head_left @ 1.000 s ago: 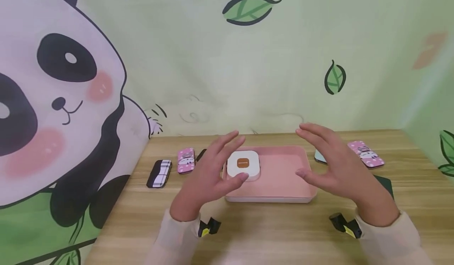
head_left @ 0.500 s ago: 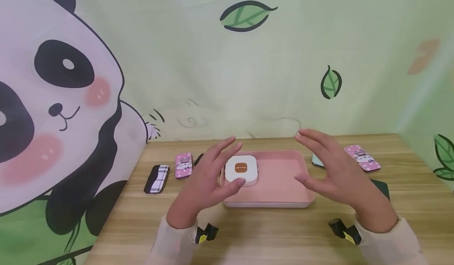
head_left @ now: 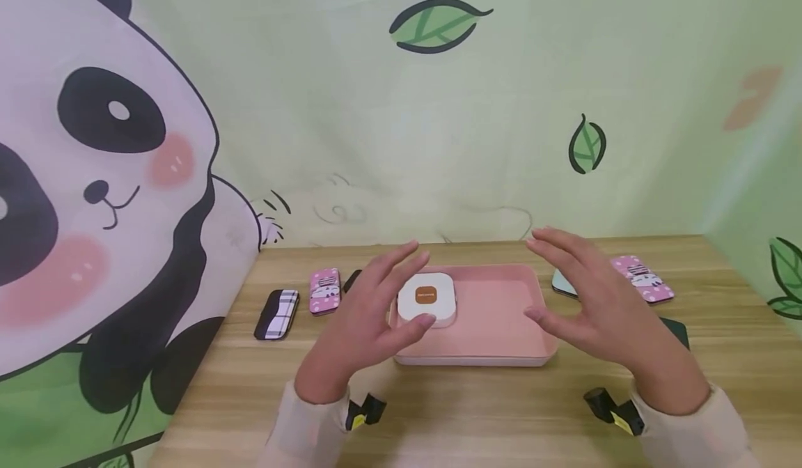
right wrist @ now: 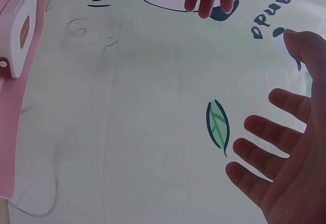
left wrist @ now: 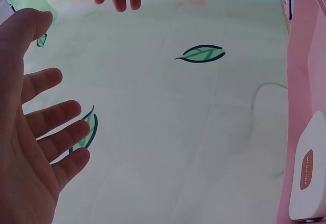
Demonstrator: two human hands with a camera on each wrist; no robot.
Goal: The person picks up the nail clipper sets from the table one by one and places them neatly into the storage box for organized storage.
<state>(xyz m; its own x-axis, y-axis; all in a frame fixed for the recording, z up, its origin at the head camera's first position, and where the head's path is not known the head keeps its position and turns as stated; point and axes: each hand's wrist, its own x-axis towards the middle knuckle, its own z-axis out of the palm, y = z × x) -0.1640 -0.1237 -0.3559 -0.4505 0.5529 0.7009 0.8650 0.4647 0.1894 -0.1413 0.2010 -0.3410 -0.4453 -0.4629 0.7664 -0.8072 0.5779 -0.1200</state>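
Observation:
Both hands are held up over the table, palms facing each other, with nothing in either. My left hand [head_left: 366, 308] hovers at the left end of a pink tray [head_left: 495, 315], its thumb overlapping the front of a white rounded-square case [head_left: 432, 301] with a brown label in the head view. That case sits in the tray's left part. My right hand [head_left: 601, 308] hovers by the tray's right end. Fingers of both hands are spread and slightly bent. In the wrist views the left hand [left wrist: 35, 127] and the right hand [right wrist: 295, 142] show bare palms.
Left of the tray lie a black-and-plaid case [head_left: 277, 315], a pink patterned case [head_left: 325, 291] and a partly hidden dark item [head_left: 352, 280]. On the right are a light-blue item [head_left: 564, 284], another pink case [head_left: 643, 278] and a dark green item [head_left: 677, 331]. A printed cloth [head_left: 464, 141] hangs behind.
The head view has shifted slightly, so the scene sits a little lower and further left. Both hands keep the same pose, and the things on the table have not moved.

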